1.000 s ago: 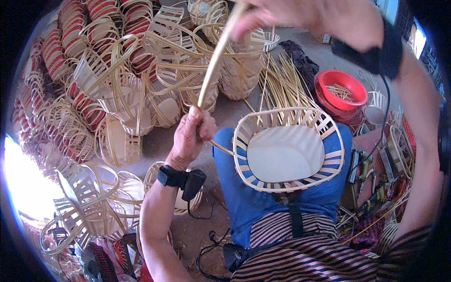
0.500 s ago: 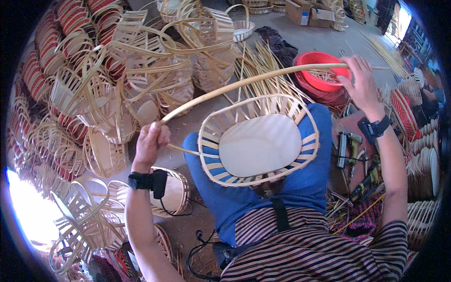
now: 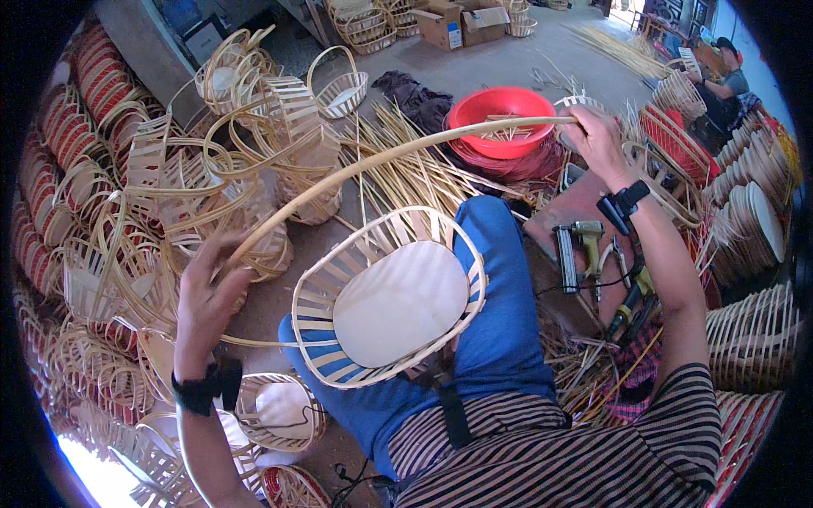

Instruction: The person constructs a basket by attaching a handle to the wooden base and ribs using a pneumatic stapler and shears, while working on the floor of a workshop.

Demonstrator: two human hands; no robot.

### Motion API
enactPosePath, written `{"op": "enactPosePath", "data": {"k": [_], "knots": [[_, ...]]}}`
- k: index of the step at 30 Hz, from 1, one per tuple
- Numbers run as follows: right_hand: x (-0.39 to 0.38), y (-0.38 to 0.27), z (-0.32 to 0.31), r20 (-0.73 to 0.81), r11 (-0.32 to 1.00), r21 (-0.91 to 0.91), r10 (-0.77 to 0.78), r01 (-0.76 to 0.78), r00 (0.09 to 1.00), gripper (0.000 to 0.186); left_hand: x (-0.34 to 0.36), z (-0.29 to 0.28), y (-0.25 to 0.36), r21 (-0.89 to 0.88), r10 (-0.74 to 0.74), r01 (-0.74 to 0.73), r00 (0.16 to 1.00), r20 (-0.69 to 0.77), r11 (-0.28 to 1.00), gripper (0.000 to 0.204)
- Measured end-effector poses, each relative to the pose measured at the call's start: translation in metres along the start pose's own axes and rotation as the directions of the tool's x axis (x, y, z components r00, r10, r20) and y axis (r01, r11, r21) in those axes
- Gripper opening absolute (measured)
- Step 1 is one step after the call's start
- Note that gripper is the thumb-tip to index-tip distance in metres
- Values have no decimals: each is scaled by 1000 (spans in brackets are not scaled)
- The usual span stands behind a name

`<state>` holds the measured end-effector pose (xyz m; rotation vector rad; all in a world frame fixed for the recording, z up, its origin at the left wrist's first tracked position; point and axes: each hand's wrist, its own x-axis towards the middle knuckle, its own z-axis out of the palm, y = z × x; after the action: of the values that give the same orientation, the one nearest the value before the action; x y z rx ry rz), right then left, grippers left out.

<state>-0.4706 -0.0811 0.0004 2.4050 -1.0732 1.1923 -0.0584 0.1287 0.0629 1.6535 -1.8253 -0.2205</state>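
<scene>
While the shallow basket [image 3: 402, 303] rests tilted across the blue trousers [image 3: 508, 288], a curved cane [image 3: 398, 150] arches above it toward both hands. The basket looks light and springy, its thin slats likely to crack if squeezed; the rim seems the safest place to hold. The right hand [image 3: 597, 140] has its grip curled firmly around the cane's upper end. The left hand [image 3: 203, 292] is blurred, fingers spread at the lower end, so I cannot tell whether its grip holds. Smooth, light and stiff yet bendable, the cane would probably spring back if released; near both ends is best for holding. A thin strip [image 3: 258, 342] runs from near the left wrist to the basket's left side.

Handled baskets [image 3: 309, 161] crowd the left hand, and a small basket [image 3: 279, 415] sits beside that forearm, so sideways room looks tight. Tools [image 3: 587, 227] lie just right of the trousers. Beyond the lap are cane sticks [image 3: 389, 182] and a red bowl [image 3: 474, 106]; upward room seems freest. Farther off, gray floor [image 3: 542, 63] stretches toward cardboard boxes [image 3: 440, 30] and another person [image 3: 732, 80].
</scene>
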Motion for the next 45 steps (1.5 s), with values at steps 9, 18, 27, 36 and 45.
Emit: {"op": "enactPosePath", "data": {"k": [9, 18, 27, 36, 45], "knots": [[24, -26, -16, -114, 981, 1, -190, 192, 975, 20, 88, 69, 96, 345, 372, -396, 918, 138, 851, 22], [-11, -98, 92, -127, 615, 645, 671, -454, 730, 37, 91, 58, 109, 314, 326, -295, 944, -52, 902, 21], [-33, -136, 118, 559, -456, 791, 269, -408, 784, 35, 82, 57, 105, 366, 308, -275, 951, -35, 889, 18], [-38, -124, 126, 581, -451, 759, 146, -469, 800, 25, 21, 241, 37, -609, -333, 238, 942, -45, 757, 27], [-78, -113, 143, 785, -696, 467, 44, -545, 618, 29, 44, 260, 57, -603, -555, 514, 820, 138, 610, 34]]}}
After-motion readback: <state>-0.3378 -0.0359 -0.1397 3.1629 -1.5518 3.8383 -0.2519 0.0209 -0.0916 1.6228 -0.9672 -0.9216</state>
